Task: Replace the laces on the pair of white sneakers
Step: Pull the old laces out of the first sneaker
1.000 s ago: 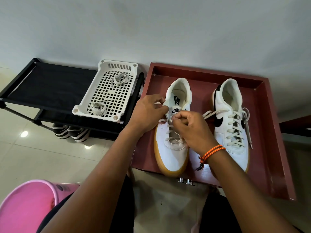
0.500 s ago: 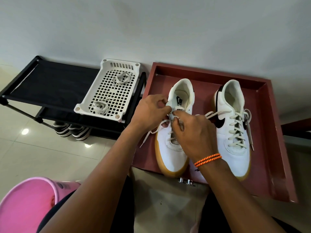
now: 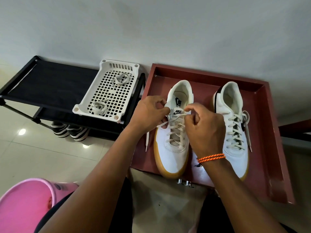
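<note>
Right hand (image 3: 204,128) pinches lace (image 3: 180,117); left hand (image 3: 149,115) grips sneaker (image 3: 173,148).

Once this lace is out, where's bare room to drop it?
Bare: black shelf top left of the white basket; red tray floor behind the sneakers. Crowded: between the sneakers, where both hands work; the basket holds two lace bundles.

One head-worn view looks steeply down, close over the tray (image 3: 262,132), wall filling the upper frame.
</note>
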